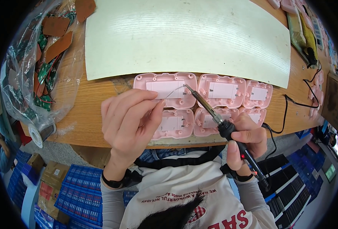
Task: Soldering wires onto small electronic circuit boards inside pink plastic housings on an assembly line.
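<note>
Pinching a thin solder wire [174,92] in the left grip [129,121], over the far-left pink shell [165,78] on the tabletop [83,108]. Grasping a soldering iron [216,117] by its black handle in the right grip [250,139], with its tip at the wire's end, on that shell's right side. Alongside, five more pink shells [221,79]; beyond, a pale board [192,38]; far left, bagged circuit boards [45,72].

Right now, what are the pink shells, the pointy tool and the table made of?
Pink shells: probably plastic, smooth with a soft shine and moulded posts. Pointy tool: the shaft looks like shiny metal because it gleams; the slightly glossy black handle seems plastic. Table: wood or a wood-look covering, smooth, brown with grain streaks.
</note>
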Available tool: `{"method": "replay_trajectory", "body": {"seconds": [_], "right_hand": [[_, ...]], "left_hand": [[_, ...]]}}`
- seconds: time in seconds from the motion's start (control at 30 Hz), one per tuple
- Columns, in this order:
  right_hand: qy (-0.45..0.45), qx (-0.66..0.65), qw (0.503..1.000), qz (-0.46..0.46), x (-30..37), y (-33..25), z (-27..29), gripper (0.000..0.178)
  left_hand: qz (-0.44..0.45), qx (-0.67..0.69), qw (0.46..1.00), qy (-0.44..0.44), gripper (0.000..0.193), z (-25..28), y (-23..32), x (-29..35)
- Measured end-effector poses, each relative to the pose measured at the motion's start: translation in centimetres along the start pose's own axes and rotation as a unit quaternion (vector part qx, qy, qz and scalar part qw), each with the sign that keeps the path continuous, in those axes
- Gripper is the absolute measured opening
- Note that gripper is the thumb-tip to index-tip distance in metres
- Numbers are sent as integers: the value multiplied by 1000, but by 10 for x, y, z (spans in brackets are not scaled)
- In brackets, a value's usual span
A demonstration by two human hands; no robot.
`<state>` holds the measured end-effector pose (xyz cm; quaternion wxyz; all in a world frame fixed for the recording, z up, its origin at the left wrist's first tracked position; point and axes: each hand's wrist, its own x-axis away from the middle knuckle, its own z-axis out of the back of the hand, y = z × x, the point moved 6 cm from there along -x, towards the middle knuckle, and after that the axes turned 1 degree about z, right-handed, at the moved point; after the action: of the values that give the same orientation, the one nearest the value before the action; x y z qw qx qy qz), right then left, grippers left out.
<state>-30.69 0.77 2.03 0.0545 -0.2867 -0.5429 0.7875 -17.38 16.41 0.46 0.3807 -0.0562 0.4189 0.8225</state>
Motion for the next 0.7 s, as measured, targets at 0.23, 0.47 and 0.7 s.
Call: {"method": "replay_trajectory", "body": {"seconds": [0.23,0.47,0.7], "right_hand": [[0,11,1000,4,0,-1,0,19],[-11,13,1000,9,0,-5,1,19],[-8,17,1000,-10,1,-10,6,20]], "left_hand": [[5,2,1000,-27,18,0,2,0],[5,10,1000,-7,20,2,0,1],[7,12,1000,-22,18,3,3,6]]}}
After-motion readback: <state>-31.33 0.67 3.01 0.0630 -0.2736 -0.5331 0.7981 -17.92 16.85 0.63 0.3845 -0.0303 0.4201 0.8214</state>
